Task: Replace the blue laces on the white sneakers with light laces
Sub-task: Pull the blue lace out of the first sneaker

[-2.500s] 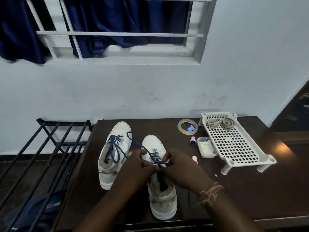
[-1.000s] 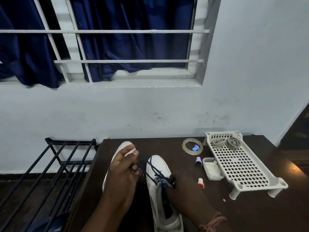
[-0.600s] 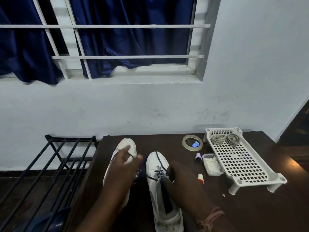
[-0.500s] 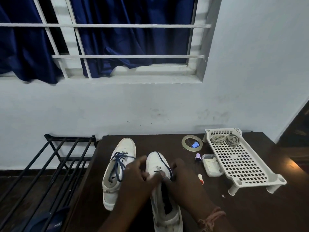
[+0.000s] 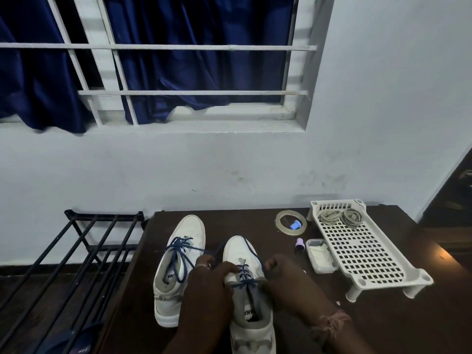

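Note:
Two white sneakers stand side by side on the dark table point(image 5: 383, 325), toes toward the wall. The left sneaker point(image 5: 178, 254) has a loosened blue lace point(image 5: 178, 251) across its tongue. The right sneaker point(image 5: 245, 297) keeps a blue lace point(image 5: 245, 274) in its lower eyelets, with one strand trailing over its toe. My left hand point(image 5: 209, 284) grips that sneaker's left eyelet edge and pinches the lace. My right hand point(image 5: 283, 279) holds the right eyelet edge with fingers curled on the lace. Two coiled light laces point(image 5: 341, 217) lie in the white perforated tray point(image 5: 367, 254).
A tape roll point(image 5: 290, 222) with a blue cap inside, a small purple spool point(image 5: 299, 244) and a small white container point(image 5: 320, 255) sit between the sneakers and the tray. A black metal rack point(image 5: 76, 256) stands left of the table. The wall and window are behind.
My left hand pulled a lace strand out to the left, then came back onto the right sneaker. Both hands now work at its eyelets. The left sneaker is uncovered again.

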The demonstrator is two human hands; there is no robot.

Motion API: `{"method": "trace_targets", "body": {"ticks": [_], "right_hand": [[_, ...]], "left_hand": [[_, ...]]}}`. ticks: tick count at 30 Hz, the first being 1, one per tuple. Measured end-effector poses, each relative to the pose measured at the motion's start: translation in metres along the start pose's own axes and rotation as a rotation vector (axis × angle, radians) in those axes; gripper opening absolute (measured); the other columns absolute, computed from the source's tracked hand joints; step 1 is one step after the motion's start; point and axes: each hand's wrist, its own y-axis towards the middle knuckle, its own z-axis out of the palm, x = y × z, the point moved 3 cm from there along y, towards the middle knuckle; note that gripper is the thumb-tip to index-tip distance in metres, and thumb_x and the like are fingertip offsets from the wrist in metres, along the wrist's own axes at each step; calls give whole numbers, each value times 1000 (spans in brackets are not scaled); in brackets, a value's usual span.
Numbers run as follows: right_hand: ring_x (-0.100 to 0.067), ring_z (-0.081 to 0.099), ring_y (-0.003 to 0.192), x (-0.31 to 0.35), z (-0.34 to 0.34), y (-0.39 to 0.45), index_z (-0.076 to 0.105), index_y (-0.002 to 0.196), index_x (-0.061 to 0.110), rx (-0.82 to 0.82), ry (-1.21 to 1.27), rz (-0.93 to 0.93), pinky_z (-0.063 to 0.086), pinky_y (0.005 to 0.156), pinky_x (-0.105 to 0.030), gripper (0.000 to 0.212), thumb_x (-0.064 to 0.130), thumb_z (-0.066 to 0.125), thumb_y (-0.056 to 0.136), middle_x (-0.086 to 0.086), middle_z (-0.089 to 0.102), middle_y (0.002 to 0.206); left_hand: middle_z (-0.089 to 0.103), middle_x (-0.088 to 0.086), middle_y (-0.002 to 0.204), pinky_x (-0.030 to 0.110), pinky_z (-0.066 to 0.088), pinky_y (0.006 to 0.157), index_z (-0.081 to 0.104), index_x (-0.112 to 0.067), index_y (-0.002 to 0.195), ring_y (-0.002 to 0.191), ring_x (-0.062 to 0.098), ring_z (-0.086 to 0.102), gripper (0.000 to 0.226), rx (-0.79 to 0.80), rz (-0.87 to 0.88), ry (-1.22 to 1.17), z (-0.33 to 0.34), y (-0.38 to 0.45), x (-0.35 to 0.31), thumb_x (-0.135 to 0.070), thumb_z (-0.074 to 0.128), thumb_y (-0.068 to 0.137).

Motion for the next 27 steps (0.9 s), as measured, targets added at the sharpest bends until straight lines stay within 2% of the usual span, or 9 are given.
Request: {"method": "trace_targets", "body": {"ticks": [2,4,9,15,17,19,22,24,27], "right_hand": [[1,56,57,0,0,0,55,85,23,-3,6,-11,40,46,-12,17,25,72,81,6,65,78],[1,59,63,0,2,0,57,91,25,4,13,-29,40,49,-12,19,31,73,83,6,66,81],[-3,61,69,0,3,-1,57,92,26,3,30,-23,41,51,-15,24,35,76,81,5,67,83],[-8,64,70,4,1,-1,58,96,24,29,30,-7,46,48,-16,21,21,72,80,2,67,88],[-10,63,67,4,2,-1,57,94,24,18,31,-30,42,45,-15,20,24,72,81,0,67,87],[-11,63,65,4,4,-1,56,92,24,17,53,-42,45,47,-19,19,26,72,82,0,67,84],[-7,59,61,4,2,-1,57,92,23,8,18,-60,41,46,-15,22,29,74,81,2,66,82],[-6,59,61,4,1,0,56,93,23,7,-5,-60,39,45,-13,23,29,74,80,1,67,84],[-6,61,70,4,2,-1,55,92,24,3,-30,-62,41,52,-16,23,32,73,80,5,67,84]], "left_hand": [[60,-4,125,13,42,97,77,-38,93,101,6,58,28,-45,128,-66,3,0,-8,-24,62,74],[61,-2,135,30,48,103,77,-40,92,111,12,59,22,6,170,-47,10,3,-10,-36,66,73],[67,-7,115,35,51,84,71,-31,76,99,16,62,10,-78,139,27,10,3,-10,-32,62,76],[62,-10,82,27,41,70,61,-24,76,87,14,63,14,-62,-332,-242,10,6,4,-22,61,90],[66,-7,99,31,46,81,64,-25,92,98,15,61,6,-85,-118,-103,10,2,-5,-27,63,86],[66,-1,122,37,49,92,71,-31,107,112,19,58,27,-58,190,59,10,-1,-18,-32,63,81],[74,-9,98,35,56,75,77,-33,81,90,19,67,21,-67,349,175,3,3,-25,-33,57,76],[71,-11,87,33,52,73,73,-29,79,83,14,65,16,-133,148,19,-5,5,-24,-25,58,82],[71,-11,84,32,51,79,69,-25,86,85,11,67,16,-177,-431,-537,-14,12,-8,-17,59,96]]}}
